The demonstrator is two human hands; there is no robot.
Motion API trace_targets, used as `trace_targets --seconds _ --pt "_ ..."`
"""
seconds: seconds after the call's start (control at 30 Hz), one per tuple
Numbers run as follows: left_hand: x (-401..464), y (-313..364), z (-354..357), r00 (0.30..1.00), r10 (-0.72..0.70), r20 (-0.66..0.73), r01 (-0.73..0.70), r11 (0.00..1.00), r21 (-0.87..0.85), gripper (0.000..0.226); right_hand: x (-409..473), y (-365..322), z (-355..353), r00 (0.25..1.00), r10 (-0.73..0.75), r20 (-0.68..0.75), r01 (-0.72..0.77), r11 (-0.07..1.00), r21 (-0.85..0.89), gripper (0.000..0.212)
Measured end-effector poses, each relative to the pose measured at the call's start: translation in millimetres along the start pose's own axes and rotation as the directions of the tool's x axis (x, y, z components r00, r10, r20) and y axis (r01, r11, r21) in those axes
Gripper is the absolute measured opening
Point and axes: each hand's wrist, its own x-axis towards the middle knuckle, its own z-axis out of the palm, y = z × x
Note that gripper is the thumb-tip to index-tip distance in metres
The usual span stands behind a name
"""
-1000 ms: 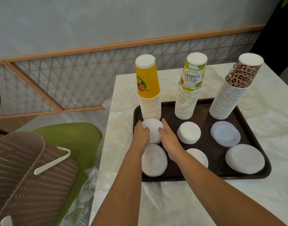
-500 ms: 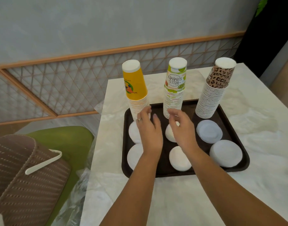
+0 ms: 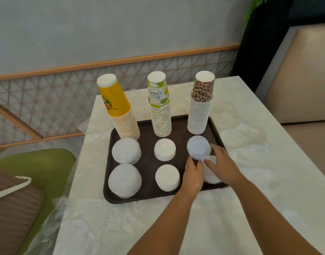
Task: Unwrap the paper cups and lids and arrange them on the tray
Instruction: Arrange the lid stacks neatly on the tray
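Observation:
A dark brown tray [image 3: 148, 162] on the marble table holds three upside-down cup stacks: yellow [image 3: 119, 107], lime "Hello Summer" [image 3: 159, 107] and leopard-print [image 3: 201, 105]. In front of them lie several white lid stacks, among them a left pair [image 3: 125, 150], a middle pair [image 3: 165, 149] and a bluish-white right stack [image 3: 198, 147]. My left hand [image 3: 193, 173] touches that right stack's near edge with its fingertips. My right hand [image 3: 222, 162] reaches its right side, fingers extended. Both hands partly hide the front-right lid stack [image 3: 210, 175].
Clear plastic wrap [image 3: 249, 137] lies spread on the white marble table [image 3: 268, 181] around the tray. A brown woven basket [image 3: 12, 208] and a green seat [image 3: 40, 166] sit to the left. A beige bench [image 3: 301, 74] stands at the right.
Both hands moved from the left and middle lid stacks across to the right-hand lid stacks. The camera view shifted right and pulled back.

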Motion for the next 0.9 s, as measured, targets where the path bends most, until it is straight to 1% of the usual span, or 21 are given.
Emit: trace_targets --seconds 0.1,0.23,0.3,0.4,0.47,0.53,0.7,0.8,0.9 --pt "3.2 -9.8 15.6 0.999 0.026 -0.026 -0.027 0.999 -0.031 0.046 -1.1 9.9 2.0 0.997 0.062 0.042 -0.063 0.998 0.03 0.057" --pt "5.3 -14.5 28.5 0.998 -0.006 -0.069 0.002 0.999 -0.045 0.047 -0.5 17.8 6.0 0.992 0.08 0.099 -0.086 0.995 0.055 0.055" --pt "6.7 -15.5 28.5 0.992 0.027 -0.125 -0.033 0.998 -0.051 0.047 2.6 19.2 5.1 0.99 0.084 0.111 -0.092 0.993 0.077 0.057" --pt "18.4 -10.1 22.9 0.971 0.053 -0.235 -0.064 0.997 -0.036 0.047 16.0 20.2 -5.6 0.993 0.091 0.075 -0.104 0.977 0.187 0.053" --pt "30.5 -6.4 16.2 0.964 0.061 -0.258 -0.059 0.998 0.017 0.049 28.2 20.3 -13.6 0.994 0.084 0.071 -0.1 0.96 0.262 0.049" --pt "42.3 -1.6 10.8 0.966 0.086 -0.242 -0.064 0.993 0.099 0.05 40.1 21.3 -19.6 0.994 0.07 0.087 -0.094 0.947 0.307 0.048" --pt "64.6 17.5 1.6 0.98 0.093 -0.178 -0.04 0.958 0.283 0.05 61.9 24.7 -20.3 0.993 0.05 0.104 -0.079 0.952 0.296 0.057" --pt "72.4 22.9 2.8 0.982 0.111 -0.155 -0.041 0.918 0.395 0.046 69.3 26.1 -19.2 0.998 0.04 0.055 -0.055 0.95 0.307 0.049" --pt "77.6 25.7 4.4 0.984 0.103 -0.146 -0.032 0.904 0.426 0.045 76.6 30.1 -17.8 1.0 0.023 -0.012 -0.019 0.962 0.274 0.04"
